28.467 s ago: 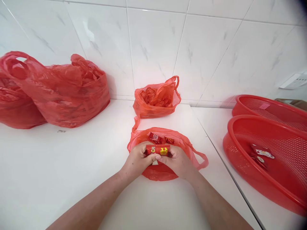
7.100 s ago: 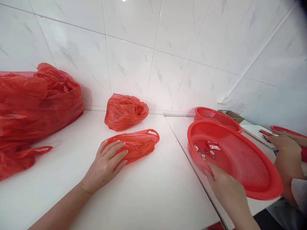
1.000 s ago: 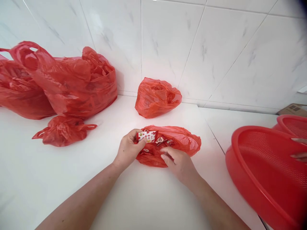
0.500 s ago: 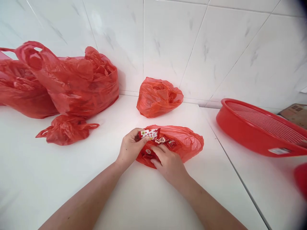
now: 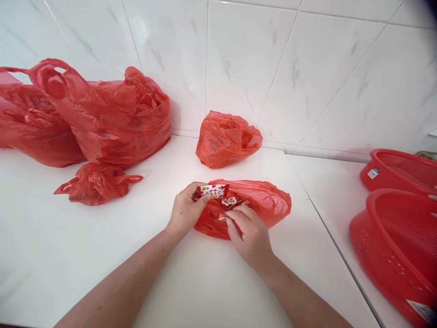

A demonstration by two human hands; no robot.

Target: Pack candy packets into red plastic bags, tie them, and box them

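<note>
My left hand [image 5: 187, 205] is closed on a small wrapped packet [image 5: 214, 190], white with red hearts and red ends. It sits at the left rim of an open red plastic bag [image 5: 273, 205] lying on the white table. Over the bag's mouth, my right hand [image 5: 251, 230] pinches a small red wrapped piece [image 5: 222, 216] between thumb and fingers; its kind cannot be made out. Inside the bag, between the hands, lies a dark red packet with a pale printed label [image 5: 229, 201]. The rest of the bag's contents is mostly hidden.
Another red bag [image 5: 227, 139] stands behind, near the tiled wall [image 5: 246, 59]. At the left are large filled red bags [image 5: 116, 118] and a small knotted one [image 5: 97, 184]. Two red plastic baskets, one farther back [image 5: 382, 171] and one nearer [image 5: 372, 246], stand on the right.
My right hand has lifted slightly and moved right, now with a small red piece in its fingers. The baskets on the right have shifted, the nearer one coming into view. My left hand stays put.
</note>
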